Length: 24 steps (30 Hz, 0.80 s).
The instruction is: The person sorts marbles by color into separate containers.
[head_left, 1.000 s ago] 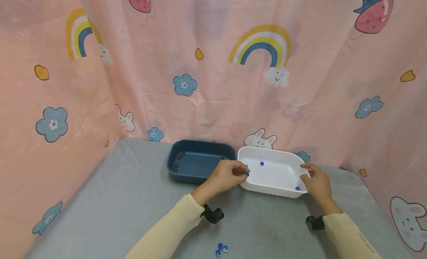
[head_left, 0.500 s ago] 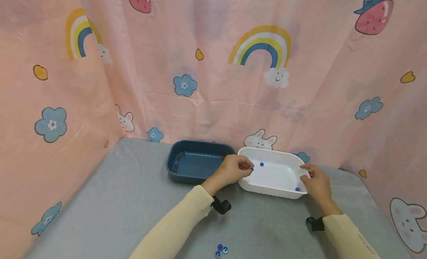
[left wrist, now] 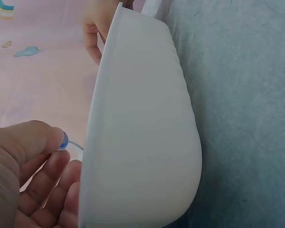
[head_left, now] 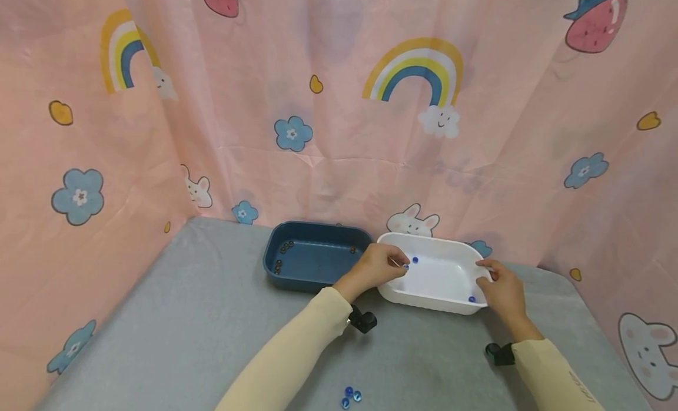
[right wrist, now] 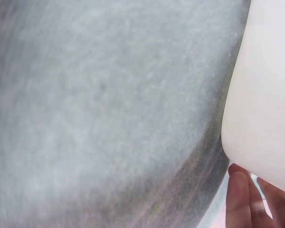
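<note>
My left hand [head_left: 372, 267] pinches a blue marble [left wrist: 63, 141] between thumb and fingertip, above the left part of a white tray [head_left: 434, 305]. From the left wrist view, the marble sits beside the tray's rim, with the other fingers curled below it. At the tray's right end my right hand [head_left: 504, 290] holds the rim, thumb and fingers on the edge. Its fingers [right wrist: 238, 194] also show against the outer wall in the right wrist view. Inside the tray lie one blue marble [head_left: 415, 260] near the back and another blue marble [head_left: 472, 299] at the front right corner.
Left of the white tray, right beside it, stands a dark blue tray [head_left: 312, 284] with several brown marbles [head_left: 288, 246] in it. Several loose blue marbles [head_left: 349, 391] lie on the grey cloth near the front. A pink printed curtain [head_left: 339, 181] hangs behind.
My left hand has moved right and slightly farther back with the marble, from the white tray's left rim to over its inside. My right hand has stayed at the rim.
</note>
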{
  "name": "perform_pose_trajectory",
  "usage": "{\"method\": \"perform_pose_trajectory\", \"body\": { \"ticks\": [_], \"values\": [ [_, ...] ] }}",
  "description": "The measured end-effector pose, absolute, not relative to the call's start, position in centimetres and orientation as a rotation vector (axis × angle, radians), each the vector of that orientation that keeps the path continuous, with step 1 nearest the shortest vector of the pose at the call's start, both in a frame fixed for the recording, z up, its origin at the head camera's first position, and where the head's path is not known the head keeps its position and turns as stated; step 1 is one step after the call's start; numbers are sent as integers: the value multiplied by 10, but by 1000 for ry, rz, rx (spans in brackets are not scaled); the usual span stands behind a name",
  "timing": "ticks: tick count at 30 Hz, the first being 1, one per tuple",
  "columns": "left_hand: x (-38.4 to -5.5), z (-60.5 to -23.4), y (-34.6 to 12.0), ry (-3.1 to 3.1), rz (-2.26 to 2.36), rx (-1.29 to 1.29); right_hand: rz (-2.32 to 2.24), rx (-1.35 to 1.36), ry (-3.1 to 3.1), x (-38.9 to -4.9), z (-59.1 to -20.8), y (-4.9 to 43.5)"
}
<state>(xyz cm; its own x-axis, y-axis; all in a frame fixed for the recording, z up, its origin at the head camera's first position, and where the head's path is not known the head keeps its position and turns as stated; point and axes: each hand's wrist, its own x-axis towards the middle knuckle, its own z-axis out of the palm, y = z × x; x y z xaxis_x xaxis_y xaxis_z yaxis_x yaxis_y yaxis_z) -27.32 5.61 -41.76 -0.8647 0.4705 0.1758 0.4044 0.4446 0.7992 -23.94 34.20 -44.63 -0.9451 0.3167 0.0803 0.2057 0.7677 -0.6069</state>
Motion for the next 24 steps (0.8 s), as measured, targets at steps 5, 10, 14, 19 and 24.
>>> {"method": "perform_pose_trajectory", "body": {
  "ticks": [5,10,14,19,24],
  "values": [
    [-275,-419,62,2629,1358,806,912,-415,-2791,-240,-447,341],
    [-277,-421,67,2617,1332,786,911,-414,-2800,-241,-447,342],
    [-280,-421,73,2623,1273,765,912,-408,-2801,-241,-446,343],
    [-285,-423,82,2709,1141,723,907,-418,-2801,-241,-445,344],
    [-287,-425,93,2796,1008,675,906,-438,-2800,-242,-445,342]
  ]
}}
